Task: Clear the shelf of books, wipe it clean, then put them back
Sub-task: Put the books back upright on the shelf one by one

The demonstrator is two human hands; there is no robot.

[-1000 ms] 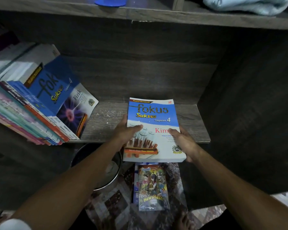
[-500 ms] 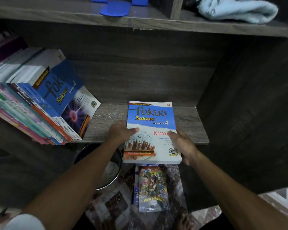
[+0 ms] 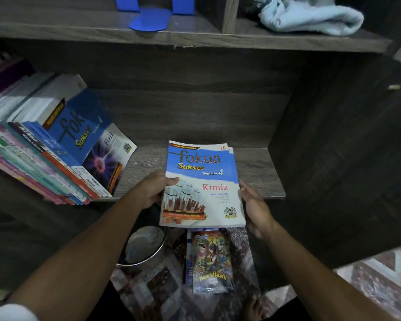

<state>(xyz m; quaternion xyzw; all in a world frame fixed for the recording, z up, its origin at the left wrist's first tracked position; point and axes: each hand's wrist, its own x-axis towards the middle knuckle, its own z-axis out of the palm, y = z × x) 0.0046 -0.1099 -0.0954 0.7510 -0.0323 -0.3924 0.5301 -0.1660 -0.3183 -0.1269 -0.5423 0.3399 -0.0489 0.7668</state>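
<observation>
A blue-and-white "Fokus Sukses Kimia" book [image 3: 202, 181] lies flat on the dark wooden shelf [image 3: 255, 172], its near end hanging over the shelf's front edge. My left hand [image 3: 153, 191] grips its left edge with the thumb on the cover. My right hand [image 3: 255, 205] rests against the book's right edge with fingers stretched along it and no thumb on the cover. At the shelf's left end a row of books [image 3: 39, 158] leans over, a blue "Fokus Fizik" book [image 3: 88, 140] on top.
On the patterned floor below lie a "Newsflash" comic [image 3: 211, 260] and a metal bowl [image 3: 146, 246]. The upper shelf carries a blue bookend [image 3: 151, 17] and a light blue cloth [image 3: 310, 17]. A dark side panel [image 3: 333, 158] closes the shelf on the right.
My right thumb has come off the cover and the hand now lies along the edge. The book has stayed in place while the view tilted up a little.
</observation>
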